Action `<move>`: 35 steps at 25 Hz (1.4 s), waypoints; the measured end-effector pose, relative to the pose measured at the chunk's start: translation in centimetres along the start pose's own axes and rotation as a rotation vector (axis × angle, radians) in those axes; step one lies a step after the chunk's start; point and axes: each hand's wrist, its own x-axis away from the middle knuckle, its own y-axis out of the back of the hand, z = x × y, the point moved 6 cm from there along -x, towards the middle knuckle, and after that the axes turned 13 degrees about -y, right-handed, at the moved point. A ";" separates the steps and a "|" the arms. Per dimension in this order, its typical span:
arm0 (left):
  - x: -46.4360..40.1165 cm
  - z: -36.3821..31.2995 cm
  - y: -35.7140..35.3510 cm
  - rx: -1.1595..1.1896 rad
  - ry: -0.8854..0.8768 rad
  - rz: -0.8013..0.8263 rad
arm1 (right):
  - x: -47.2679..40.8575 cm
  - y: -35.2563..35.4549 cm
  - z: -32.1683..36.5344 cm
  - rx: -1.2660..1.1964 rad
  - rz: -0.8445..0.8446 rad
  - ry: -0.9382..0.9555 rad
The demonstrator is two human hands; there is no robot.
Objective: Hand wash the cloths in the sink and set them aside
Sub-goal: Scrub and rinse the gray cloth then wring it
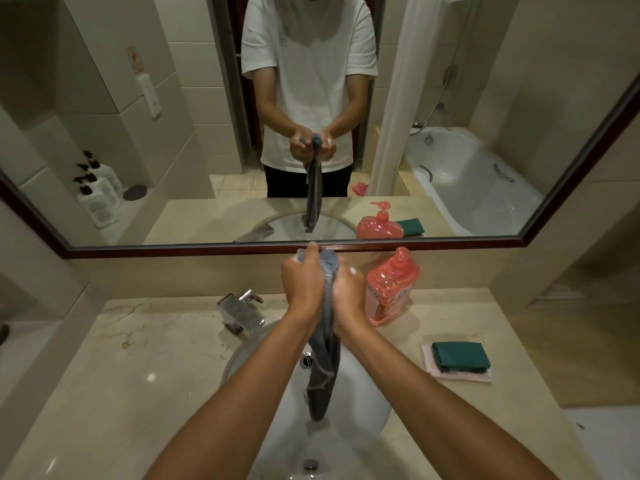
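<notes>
Both hands, left (302,282) & right (348,292), grip grey cloth (323,368) tight, raised over sink (367,403); tail hangs into basin. Soap bottle (391,289) label unreadable. Green cloth (460,355) on pink cloth (457,375), counter right.

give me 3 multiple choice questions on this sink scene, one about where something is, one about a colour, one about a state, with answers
1. Where does the soap bottle stand?
A. on the counter right of the tap
B. inside the basin
C. on the floor

2. What colour is the folded cloth on top of the stack on the counter?
A. yellow
B. dark green
C. white

3. How is the grey cloth held?
A. lying flat on the counter
B. draped over the tap
C. gripped by both hands, hanging over the sink

Answers:
1 A, the bottle sits on the counter to the right of the tap.
2 B, a green cloth lies on a pale pink one.
3 C, the left hand and right hand grip its top while the rest hangs down over the sink.
</notes>
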 end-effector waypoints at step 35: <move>-0.7 1.4 0.5 -0.038 0.063 0.070 | -0.5 -0.3 -1.1 0.057 0.099 -0.077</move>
